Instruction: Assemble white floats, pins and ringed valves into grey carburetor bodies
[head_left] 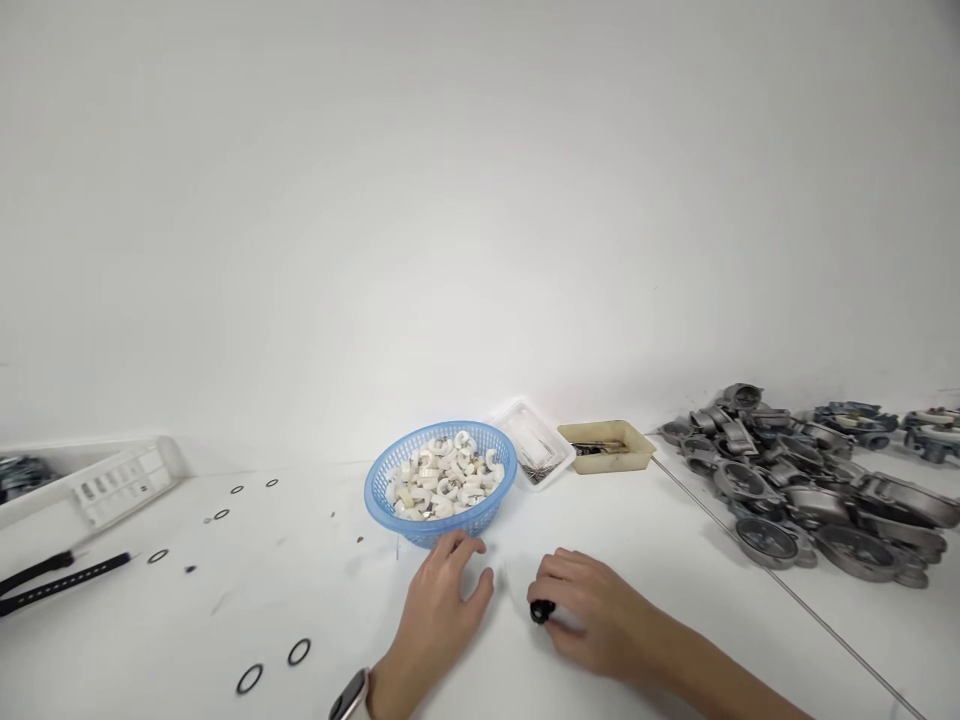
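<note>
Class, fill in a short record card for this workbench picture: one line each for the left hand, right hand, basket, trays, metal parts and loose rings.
Left hand: flat on the table, just in front of the basket
Right hand: fingers closed on a small black part
Basket: blue, holding white plastic rings
Trays: two, behind the basket
Metal parts: grey pile, far right
Loose rings: black, scattered left

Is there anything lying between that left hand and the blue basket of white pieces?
Nothing visible does. The left hand rests on the white table just in front of the blue basket, its fingertips close to the basket's base. The right hand holds a small black part off to the side.
</note>
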